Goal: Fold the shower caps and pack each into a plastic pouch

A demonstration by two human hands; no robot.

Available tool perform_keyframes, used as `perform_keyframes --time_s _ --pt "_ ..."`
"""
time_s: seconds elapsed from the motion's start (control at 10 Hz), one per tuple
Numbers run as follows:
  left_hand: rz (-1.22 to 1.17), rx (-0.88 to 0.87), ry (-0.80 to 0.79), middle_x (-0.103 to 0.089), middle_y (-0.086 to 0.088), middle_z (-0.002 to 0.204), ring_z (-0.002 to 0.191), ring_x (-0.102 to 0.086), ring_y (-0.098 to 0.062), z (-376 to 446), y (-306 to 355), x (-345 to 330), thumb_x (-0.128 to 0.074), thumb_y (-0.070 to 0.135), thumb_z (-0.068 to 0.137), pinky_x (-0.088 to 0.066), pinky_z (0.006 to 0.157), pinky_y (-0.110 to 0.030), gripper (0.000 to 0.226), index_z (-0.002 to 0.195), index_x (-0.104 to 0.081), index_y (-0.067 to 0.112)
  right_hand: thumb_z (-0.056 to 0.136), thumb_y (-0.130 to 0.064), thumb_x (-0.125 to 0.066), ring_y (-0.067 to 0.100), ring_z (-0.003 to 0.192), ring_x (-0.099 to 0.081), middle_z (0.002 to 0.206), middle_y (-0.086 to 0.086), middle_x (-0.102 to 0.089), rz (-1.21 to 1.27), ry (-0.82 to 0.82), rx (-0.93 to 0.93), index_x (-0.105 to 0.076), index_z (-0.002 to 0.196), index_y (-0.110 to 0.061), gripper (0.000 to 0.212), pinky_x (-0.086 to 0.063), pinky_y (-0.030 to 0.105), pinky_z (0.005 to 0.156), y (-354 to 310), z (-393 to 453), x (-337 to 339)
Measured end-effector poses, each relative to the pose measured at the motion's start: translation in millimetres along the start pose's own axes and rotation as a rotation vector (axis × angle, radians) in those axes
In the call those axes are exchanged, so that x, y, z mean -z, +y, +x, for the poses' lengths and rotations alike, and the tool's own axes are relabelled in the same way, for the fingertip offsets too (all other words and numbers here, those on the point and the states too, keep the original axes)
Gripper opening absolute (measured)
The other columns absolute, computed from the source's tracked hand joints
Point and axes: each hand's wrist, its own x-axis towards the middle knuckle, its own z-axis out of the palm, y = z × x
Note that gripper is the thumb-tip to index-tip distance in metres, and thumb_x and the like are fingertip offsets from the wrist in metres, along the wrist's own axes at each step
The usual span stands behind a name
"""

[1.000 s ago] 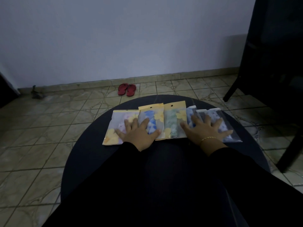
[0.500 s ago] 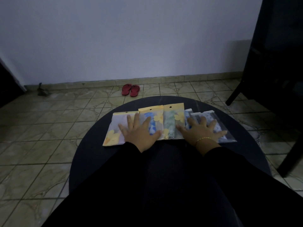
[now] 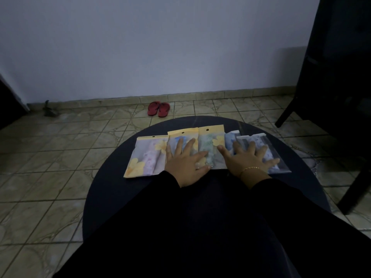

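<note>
**Filled pouches in a row under two flat hands**

A round dark table (image 3: pixel 112 197) carries a row of plastic pouches laid side by side, edges overlapping. At the table's left end lies the pink pouch (image 3: pixel 147 157), yellow flowers printed on it and a folded pale pink shower cap showing through. Next to it, toward the table's middle, sits the blue pouch (image 3: pixel 180 138), then the green pouch (image 3: pixel 209 145) with a folded green cap inside. Toward the table's right edge lie two clear pouches (image 3: pixel 261 141) holding blue-patterned caps.

The left hand (image 3: pixel 185 164) lies flat on the blue pouch, fingers straight and spread, gripping nothing. The right hand (image 3: pixel 246 159), a gold bracelet (image 3: pixel 250 169) at its wrist, presses flat on the clear pouches, fingers likewise spread.

Beyond the table, red sandals (image 3: pixel 159 108) rest on the tiled floor (image 3: pixel 60 149).
</note>
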Motion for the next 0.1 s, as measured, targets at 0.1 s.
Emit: perform_keyframes --time_s 0.1 --pt "-0.015 -0.019 0.053 0.006 0.004 0.16 0.144 0.017 -0.024 -3.2 0.9 0.2 -0.034 0.071 0.086 0.012 0.112 -0.058 0.066 0.145 -0.016 0.049 0.071 -0.087 -0.004 0.036 0.143 0.014 0.158 0.006 0.009 -0.009 0.094 0.038 -0.006 0.147 -0.043 0.088 0.01 0.07 0.103 0.4 -3.9 1.8"
